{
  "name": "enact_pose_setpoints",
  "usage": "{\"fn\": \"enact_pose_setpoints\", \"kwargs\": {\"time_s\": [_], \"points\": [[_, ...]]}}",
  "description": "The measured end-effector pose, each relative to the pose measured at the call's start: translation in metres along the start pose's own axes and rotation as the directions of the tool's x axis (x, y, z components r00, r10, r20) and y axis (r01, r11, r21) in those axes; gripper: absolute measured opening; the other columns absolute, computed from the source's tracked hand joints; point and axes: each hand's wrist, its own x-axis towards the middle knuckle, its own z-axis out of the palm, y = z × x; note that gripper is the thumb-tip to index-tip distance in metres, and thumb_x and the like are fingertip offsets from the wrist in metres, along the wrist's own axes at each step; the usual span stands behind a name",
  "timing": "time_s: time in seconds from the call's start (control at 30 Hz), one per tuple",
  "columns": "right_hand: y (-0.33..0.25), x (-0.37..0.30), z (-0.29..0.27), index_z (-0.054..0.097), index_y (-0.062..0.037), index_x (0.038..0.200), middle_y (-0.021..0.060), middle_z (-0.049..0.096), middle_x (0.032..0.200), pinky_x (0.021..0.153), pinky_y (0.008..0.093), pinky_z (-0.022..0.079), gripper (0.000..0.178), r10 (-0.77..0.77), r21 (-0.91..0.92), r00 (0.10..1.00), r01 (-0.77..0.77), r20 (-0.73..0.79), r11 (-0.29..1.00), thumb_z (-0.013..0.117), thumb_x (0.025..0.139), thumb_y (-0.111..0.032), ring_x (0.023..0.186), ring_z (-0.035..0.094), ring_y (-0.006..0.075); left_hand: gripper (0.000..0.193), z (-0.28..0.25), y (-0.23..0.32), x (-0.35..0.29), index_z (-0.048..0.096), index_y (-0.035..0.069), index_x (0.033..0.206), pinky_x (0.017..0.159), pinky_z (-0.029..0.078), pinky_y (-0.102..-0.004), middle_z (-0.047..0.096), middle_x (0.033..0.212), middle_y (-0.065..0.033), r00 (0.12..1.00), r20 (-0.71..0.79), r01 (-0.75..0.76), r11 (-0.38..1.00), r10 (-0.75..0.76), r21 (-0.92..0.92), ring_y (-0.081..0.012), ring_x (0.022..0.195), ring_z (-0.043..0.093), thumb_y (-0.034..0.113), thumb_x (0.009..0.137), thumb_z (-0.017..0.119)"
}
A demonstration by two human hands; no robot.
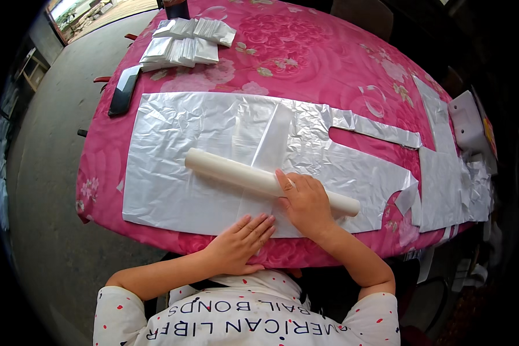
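Both hands work at the near edge of a worktop (328, 63) draped in a pink floral cloth: the right hand (307, 205) lies over a pale cream roll (259, 180), fingers curved down across it and holding it against a large sheet of silvery-white plastic (179, 155), while the left hand (236, 242) rests flat at about seven o'clock from the right, fingers together and extended, pressing the sheet's near edge. The roll lies diagonally across the sheet, running from ten o'clock to four o'clock, touching the plastic along its length. The sheet is cut to a garment-like outline, with a notch and a narrow strap (386, 131) reaching toward three o'clock; it lies spread flat and looks only slightly gathered around the roll, so the rolling appears barely begun, with nearly the whole sheet unwound. At twelve o'clock on the far side, a stack of folded white plastic pieces (187, 40) suggests finished work. More loose plastic sheets (450, 173) hang at the three o'clock edge, apparently waiting. A dark flat object (123, 89) sits at ten o'clock, near the worktop's edge.
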Motion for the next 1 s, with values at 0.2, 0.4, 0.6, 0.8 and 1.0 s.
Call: {"fn": "enact_pose_setpoints", "kwargs": {"time_s": [0.2,0.4,0.6,0.8,1.0], "points": [[0.096,-0.021,-0.026,0.046,-0.0076,0.128,0.0113,0.055,0.105,0.083,0.0391,0.041,0.057,0.258,-0.164,0.946,-0.291,-0.196,0.943,0.065,0.074,-0.010,0.095,0.052,0.0283,0.080,-0.009,-0.013,-0.001,0.034,0.000,0.135,0.109,0.019,-0.0418,0.027,0.143,-0.0190,0.992,-0.064,-0.120,0.964,0.108,-0.238,-0.0297,0.134,0.026,0.055,0.079,0.050],[0.065,-0.030,-0.053,0.051,-0.0080,0.123,0.0117,0.056,0.105,0.083,0.0384,0.042,0.054,0.155,0.126,0.987,-0.149,-0.045,0.981,0.065,0.071,-0.006,0.095,0.052,0.0292,0.075,-0.006,-0.020,-0.006,0.035,0.001,0.134,0.109,0.018,-0.0414,0.027,0.144,-0.0177,0.993,0.020,-0.112,0.973,0.118,-0.202,-0.0297,0.134,0.024,0.047,0.078,0.055],[0.009,-0.020,-0.024,0.054,-0.0126,0.121,0.0089,0.058,0.104,0.087,0.0385,0.039,0.054,-0.134,0.155,0.989,0.125,0.055,0.980,0.066,0.069,-0.005,0.096,0.052,0.0275,0.073,0.011,0.015,-0.008,0.036,0.003,0.134,0.109,0.019,-0.0425,0.031,0.142,-0.0146,1.000,0.017,-0.018,0.996,0.016,0.093,-0.0275,0.134,0.026,0.035,0.072,0.061],[0.041,0.056,0.004,0.055,-0.0112,0.120,0.0071,0.059,0.107,0.089,0.0387,0.038,0.051,-0.062,0.112,0.996,0.068,-0.056,0.991,0.064,0.070,-0.003,0.099,0.051,0.0280,0.071,0.016,0.019,-0.010,0.035,0.005,0.135,0.109,0.019,-0.0428,0.029,0.144,-0.0141,1.000,0.009,0.002,0.985,-0.004,0.172,-0.0281,0.135,0.024,0.033,0.075,0.060],[0.065,0.105,0.013,0.053,-0.0106,0.124,0.0112,0.053,0.117,0.098,0.0391,0.034,0.052,0.028,-0.004,0.986,-0.029,-0.165,1.000,0.063,0.073,-0.004,0.110,0.046,0.0298,0.059,-0.003,0.001,-0.012,0.038,0.004,0.132,0.106,0.026,-0.0398,0.030,0.142,-0.0151,0.988,-0.025,-0.155,0.982,0.153,-0.107,-0.0262,0.133,0.028,0.026,0.080,0.056]]}}
